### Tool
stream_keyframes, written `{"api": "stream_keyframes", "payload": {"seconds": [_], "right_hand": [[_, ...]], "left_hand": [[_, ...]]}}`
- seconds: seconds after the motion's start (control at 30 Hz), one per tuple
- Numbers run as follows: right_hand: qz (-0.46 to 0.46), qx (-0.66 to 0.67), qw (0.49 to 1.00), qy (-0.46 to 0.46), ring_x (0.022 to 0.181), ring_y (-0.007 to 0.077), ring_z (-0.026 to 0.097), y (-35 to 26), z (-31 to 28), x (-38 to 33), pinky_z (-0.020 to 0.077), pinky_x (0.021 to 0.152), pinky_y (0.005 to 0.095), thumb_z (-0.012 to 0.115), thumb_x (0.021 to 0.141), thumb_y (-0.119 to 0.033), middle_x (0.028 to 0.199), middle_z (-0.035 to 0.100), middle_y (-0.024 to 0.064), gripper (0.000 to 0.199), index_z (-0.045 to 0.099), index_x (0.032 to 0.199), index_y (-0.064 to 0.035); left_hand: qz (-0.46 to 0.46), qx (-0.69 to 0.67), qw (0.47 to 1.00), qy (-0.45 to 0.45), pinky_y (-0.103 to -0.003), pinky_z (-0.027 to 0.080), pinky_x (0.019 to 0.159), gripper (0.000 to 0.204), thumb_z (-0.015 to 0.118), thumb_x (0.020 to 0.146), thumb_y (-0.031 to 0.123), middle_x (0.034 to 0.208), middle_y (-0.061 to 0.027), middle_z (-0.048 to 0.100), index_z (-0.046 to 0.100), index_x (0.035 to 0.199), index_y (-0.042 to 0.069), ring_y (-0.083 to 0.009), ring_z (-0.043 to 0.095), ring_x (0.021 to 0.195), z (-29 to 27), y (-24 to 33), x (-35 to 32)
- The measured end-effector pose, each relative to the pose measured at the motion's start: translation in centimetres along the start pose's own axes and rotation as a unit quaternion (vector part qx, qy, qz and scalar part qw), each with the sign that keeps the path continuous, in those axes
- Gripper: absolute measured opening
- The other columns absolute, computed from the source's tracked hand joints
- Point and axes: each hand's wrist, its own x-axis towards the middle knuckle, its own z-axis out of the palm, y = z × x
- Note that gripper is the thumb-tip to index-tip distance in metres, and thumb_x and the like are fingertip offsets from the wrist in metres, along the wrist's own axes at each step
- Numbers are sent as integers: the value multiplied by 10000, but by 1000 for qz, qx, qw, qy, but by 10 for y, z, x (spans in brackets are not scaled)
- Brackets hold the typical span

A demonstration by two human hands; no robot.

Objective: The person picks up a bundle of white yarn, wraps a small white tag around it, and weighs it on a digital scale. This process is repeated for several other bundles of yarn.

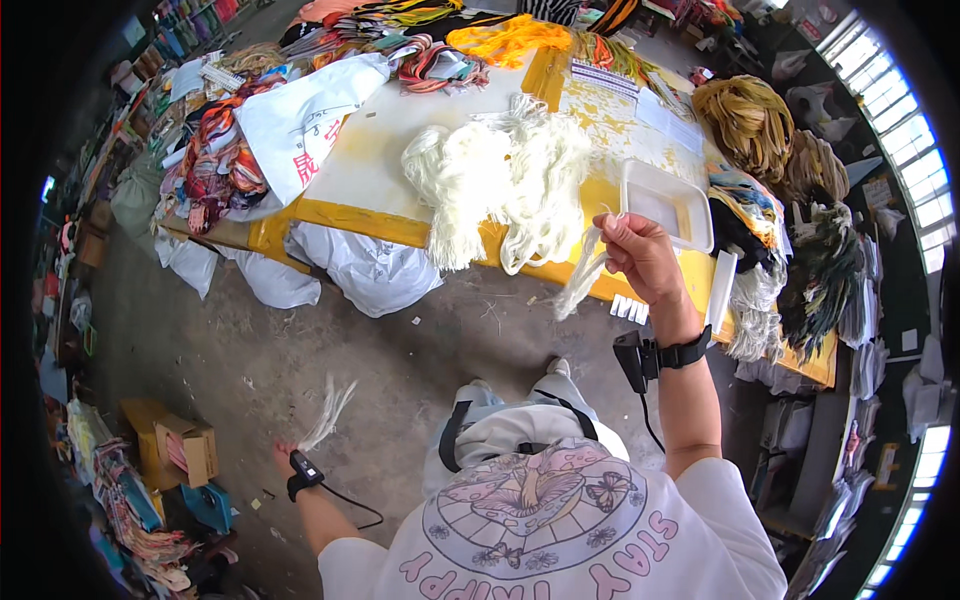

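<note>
My right hand [640, 252] is raised at the front edge of the table, thumb and fingers pinched on the top of a small bundle of white yarn [578, 285] that hangs down to its left. Low on the left, my left hand [284, 452] is held out over the floor. It appears closed on a thin bunch of white strands [328, 413], though its fingers are small and partly hidden. Two large hanks of cream-white yarn [455, 180] lie on the table, their looped ends drooping over the edge.
The yellow-edged table [360, 218] carries a clear plastic tray [697, 238], a white printed sack [300, 125], orange yarn [510, 40] and brown hanks [742, 125]. Stuffed white bags [370, 265] sit beneath. A cardboard box [200, 452] stands on the floor at left.
</note>
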Motion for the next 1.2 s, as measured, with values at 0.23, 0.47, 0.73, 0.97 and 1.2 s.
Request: {"api": "stream_keyframes", "payload": {"seconds": [0.23, 0.47, 0.73, 0.97, 1.2], "right_hand": [[-55, -189, 980, -15, 518, 31, 441, -4, 44, -2, 384, 444, 180, 619, 771, -215, 833, 619, 59, 214, 623, 744, -3], [49, -91, 991, -85, 511, 37, 442, 25, 68, -9, 383, 445, 174, 624, 765, -239, 735, 605, 10, 231, 639, 839, -21], [88, -48, 986, -131, 558, 29, 459, 36, 92, -23, 374, 457, 168, 609, 777, -232, 742, 609, -6, 200, 642, 847, -48], [32, 16, 999, -4, 482, 17, 343, 30, 68, -9, 296, 424, 174, 603, 784, -251, 557, 444, -65, 227, 621, 846, -33], [60, 99, 991, 62, 474, 11, 282, 47, 12, 20, 298, 431, 166, 531, 835, -265, 593, 327, -93, 283, 509, 1017, -49]], "left_hand": [[-42, 10, 968, -246, -200, 208, 370, 161, 505, 837, 259, 525, 59, 306, 500, 784, 107, -47, 261, 413, 164, -66, -91], [49, 247, 855, -454, -165, 244, 425, 211, 539, 794, 121, 609, 63, 385, 551, 971, 7, -9, 308, 486, 319, -129, -229], [185, 342, 735, -555, -179, 317, 533, 137, 637, 719, 69, 689, 45, 435, 563, 823, 20, -35, 363, 606, 361, -171, -260], [180, 349, 714, -580, -202, 344, 557, 101, 586, 755, 49, 696, -6, 485, 527, 685, 6, -66, 429, 630, 347, -155, -261], [69, 291, 775, -557, -290, 403, 698, 267, 462, 861, 242, 682, -48, 506, 513, 705, 32, -147, 506, 708, 290, -87, -237]]}}
